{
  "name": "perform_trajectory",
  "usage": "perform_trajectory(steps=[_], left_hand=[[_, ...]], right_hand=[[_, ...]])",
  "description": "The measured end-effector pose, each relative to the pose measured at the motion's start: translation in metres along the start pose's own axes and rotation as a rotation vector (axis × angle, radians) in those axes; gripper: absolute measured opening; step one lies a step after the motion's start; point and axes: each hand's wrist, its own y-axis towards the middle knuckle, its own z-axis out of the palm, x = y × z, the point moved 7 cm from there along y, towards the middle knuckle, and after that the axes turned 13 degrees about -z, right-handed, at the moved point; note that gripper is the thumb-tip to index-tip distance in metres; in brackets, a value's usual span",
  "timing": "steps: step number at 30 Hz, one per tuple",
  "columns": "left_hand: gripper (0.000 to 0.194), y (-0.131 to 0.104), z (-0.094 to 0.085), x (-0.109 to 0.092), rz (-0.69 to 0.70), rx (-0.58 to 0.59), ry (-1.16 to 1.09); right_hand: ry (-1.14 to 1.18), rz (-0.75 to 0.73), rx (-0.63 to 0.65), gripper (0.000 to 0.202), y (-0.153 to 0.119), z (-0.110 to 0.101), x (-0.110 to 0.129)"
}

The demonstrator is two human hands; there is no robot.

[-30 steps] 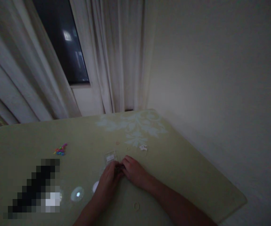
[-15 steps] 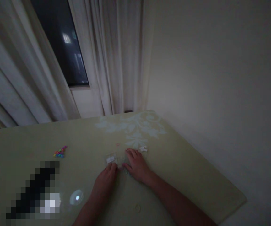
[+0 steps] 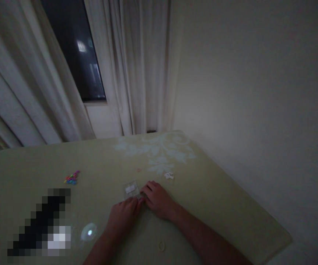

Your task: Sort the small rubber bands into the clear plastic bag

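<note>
My left hand (image 3: 123, 218) rests low over the table, its fingers closed and pinched at the tips. My right hand (image 3: 158, 200) is close beside it on the right, fingers curled inward, so that both sets of fingertips almost meet. Whatever they pinch is hidden or too small to name. Just beyond my left fingertips lies a clear, flat plastic case or packet (image 3: 131, 188) with a white label. A few small white pieces (image 3: 169, 176) lie past my right hand, and a tiny pinkish piece (image 3: 139, 170) sits farther back.
A heap of small multicoloured pieces (image 3: 72, 178) lies to the left. Nearer are a round, shiny clear thing (image 3: 89, 232) and a blurred-out dark object (image 3: 39, 224). A pale yellow ring (image 3: 161, 246) lies near the front. Wall and curtains border the table (image 3: 216, 206).
My right hand has drawn in toward my left, and its spread fingers have curled. The small ring seen beside my right thumb is no longer visible.
</note>
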Motion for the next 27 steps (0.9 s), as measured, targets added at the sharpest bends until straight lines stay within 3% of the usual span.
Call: perform_trajectory(steps=[3,13,20,27], left_hand=[[0.039,0.000,0.000,0.000,0.003,-0.018,-0.008],[0.042,0.000,0.002,0.005,-0.026,-0.050,-0.061],[0.037,0.000,0.003,0.005,-0.014,-0.073,-0.080],[0.032,-0.002,0.003,0.003,0.018,-0.083,-0.135]], right_hand=[[-0.006,-0.036,0.017,0.030,-0.002,-0.003,0.006],[-0.052,0.056,0.055,0.012,0.005,0.010,-0.001],[-0.157,0.077,0.079,0.027,0.005,0.011,-0.006],[-0.147,0.307,0.061,0.041,0.000,0.007,-0.019]])
